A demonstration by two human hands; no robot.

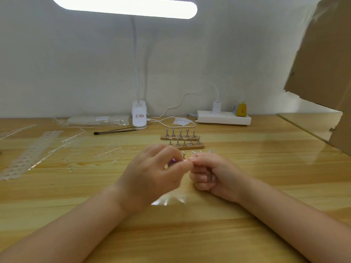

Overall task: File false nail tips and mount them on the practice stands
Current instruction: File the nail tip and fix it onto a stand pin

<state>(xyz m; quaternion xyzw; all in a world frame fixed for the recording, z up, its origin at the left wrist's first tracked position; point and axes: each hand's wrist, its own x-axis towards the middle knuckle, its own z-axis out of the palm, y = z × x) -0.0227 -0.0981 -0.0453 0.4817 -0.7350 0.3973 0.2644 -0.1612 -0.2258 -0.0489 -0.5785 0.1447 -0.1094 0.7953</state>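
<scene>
Both hands met above the middle of the desk; the left hand had fingers curled, pinching something small at its fingertips, seemingly a nail tip, too blurred to confirm; the right hand was curled into a near fist, thumb and forefinger pinching at the same point. A small metal stand rose just behind the fingertips; two wooden racks of stands sat further back, toward the far edge. Risk, as judged: the tip could slip or spring away under uneven pinch pressure; a clear tip dropped on the glossy desk would be hard to find.
</scene>
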